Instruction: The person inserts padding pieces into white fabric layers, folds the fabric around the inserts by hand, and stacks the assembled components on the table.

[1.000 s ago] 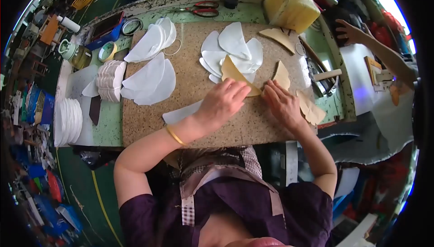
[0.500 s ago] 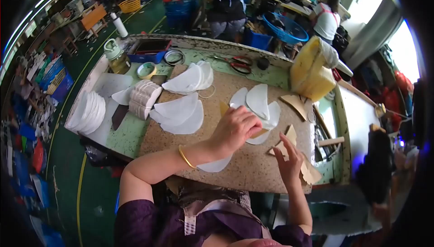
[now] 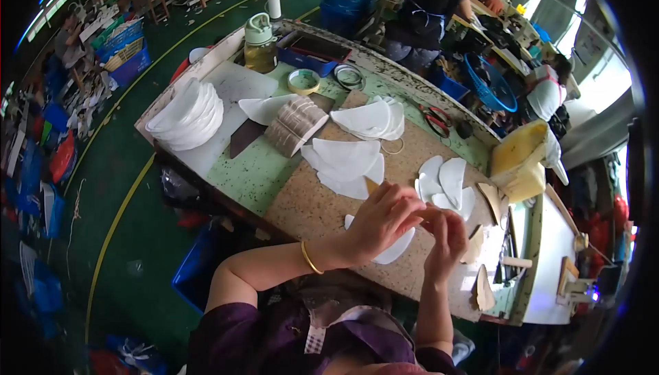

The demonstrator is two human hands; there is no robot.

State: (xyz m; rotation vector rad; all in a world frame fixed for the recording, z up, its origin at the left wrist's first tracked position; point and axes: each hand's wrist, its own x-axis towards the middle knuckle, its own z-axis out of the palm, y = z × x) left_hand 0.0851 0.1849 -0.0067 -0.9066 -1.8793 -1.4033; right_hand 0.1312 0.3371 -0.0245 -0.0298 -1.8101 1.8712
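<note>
My left hand (image 3: 390, 223), with a gold bangle on its wrist, is closed on a thin tan piece (image 3: 371, 185) whose corner shows above the knuckles. My right hand (image 3: 446, 238) has come up against it, fingertips bent together at the tan piece's other end, mostly hidden by the fingers. Under the hands, a white half-moon sheet (image 3: 395, 248) lies on the speckled board (image 3: 302, 200). Further white sheets (image 3: 347, 162) lie beyond my left hand. More white pieces (image 3: 451, 181) lie just past my right hand, with a loose tan piece (image 3: 473, 244) beside it.
At the left stands a stack of white pieces (image 3: 185, 118), near a ridged bundle (image 3: 296, 124). Tape (image 3: 303, 81), a bottle (image 3: 259, 45) and a blue tray (image 3: 312, 52) sit along the back. Scissors (image 3: 437, 122) and a yellow container (image 3: 522, 162) are to the right. People work beyond the table.
The view has swung, shifting the table rightward and tilting it. My right hand, spread open before, has moved in to meet the left and closed its fingers at the tan piece.
</note>
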